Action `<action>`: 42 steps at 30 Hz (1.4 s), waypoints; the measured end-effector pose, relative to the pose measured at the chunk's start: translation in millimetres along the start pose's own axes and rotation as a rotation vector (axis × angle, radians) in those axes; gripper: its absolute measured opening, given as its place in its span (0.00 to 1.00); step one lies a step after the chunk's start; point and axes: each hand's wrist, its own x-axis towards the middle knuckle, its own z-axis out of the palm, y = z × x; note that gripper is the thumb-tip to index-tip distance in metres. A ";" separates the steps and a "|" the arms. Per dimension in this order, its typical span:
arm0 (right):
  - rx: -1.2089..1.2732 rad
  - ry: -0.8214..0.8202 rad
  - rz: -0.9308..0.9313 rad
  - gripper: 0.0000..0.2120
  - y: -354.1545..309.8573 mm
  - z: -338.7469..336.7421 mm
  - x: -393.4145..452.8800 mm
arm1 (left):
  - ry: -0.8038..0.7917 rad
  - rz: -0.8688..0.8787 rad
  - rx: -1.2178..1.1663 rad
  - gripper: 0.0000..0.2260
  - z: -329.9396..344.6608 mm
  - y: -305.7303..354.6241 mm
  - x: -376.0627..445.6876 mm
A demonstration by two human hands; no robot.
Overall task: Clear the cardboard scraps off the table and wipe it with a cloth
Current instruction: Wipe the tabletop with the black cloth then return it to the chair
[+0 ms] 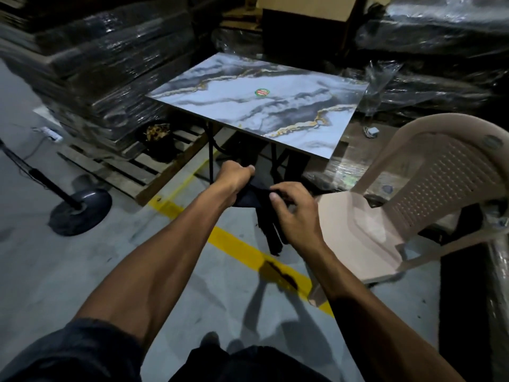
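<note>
In a dim storeroom stands a marble-pattern table (275,106); before it, the left hand (234,176) and right hand (296,213) both pinch a dark cloth (260,205).

Dark cloth (259,205) gripped between left hand (234,179) and right hand (296,213), near marble-patterned table (220,106).

Round sticker (262,92) on the table (316,106): text unreadable.

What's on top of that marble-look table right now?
Only a round green and red sticker shows on the table; no cardboard scraps are visible. The dark cloth is off it, gripped by the left hand and right hand.
</note>
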 end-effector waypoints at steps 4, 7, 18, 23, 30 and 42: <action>0.034 0.019 0.195 0.07 -0.4 -2.5 19.3 | -0.142 0.187 0.087 0.24 -15.1 -3.8 -3.8; 0.025 0.059 0.277 0.08 3.3 -0.2 37.0 | -0.404 0.342 0.143 0.22 -31.2 -15.0 -3.2; -0.100 0.073 0.403 0.08 7.4 14.8 70.8 | -0.227 0.737 0.847 0.08 -104.5 -38.3 31.5; -0.212 0.112 0.325 0.09 5.2 44.6 60.1 | 0.162 1.039 0.908 0.08 -119.7 -59.2 43.1; -0.241 -0.031 0.601 0.09 10.5 81.1 50.2 | -0.112 0.542 0.532 0.07 -141.3 -89.5 72.1; -0.285 0.260 0.577 0.12 0.6 146.4 71.5 | -0.029 0.372 -0.041 0.09 -156.0 -79.3 115.7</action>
